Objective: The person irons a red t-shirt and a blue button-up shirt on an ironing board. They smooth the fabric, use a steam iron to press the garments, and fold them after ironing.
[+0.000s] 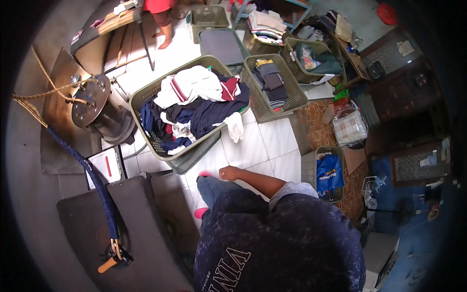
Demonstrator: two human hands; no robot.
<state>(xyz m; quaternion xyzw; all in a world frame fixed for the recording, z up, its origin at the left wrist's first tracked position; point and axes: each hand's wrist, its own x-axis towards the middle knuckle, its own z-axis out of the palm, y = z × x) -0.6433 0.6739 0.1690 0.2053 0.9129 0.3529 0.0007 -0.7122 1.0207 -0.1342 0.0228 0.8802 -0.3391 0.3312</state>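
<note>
My right hand hangs beside my leg at the middle of the head view. Its fingers are curled in, and nothing shows in them. A white cloth droops over the rim of the large olive laundry basket beyond the hand, and the two are apart. Heaped inside are a white garment with dark red stripes and a navy garment, among several others. Under this basket sits a darker green one. My left hand is out of view.
At lower left, an iron with an orange handle rests on a dark padded board, its blue-wrapped hose running to a metal boiler. Baskets of folded clothes stand at back right. Another person's leg shows by a table.
</note>
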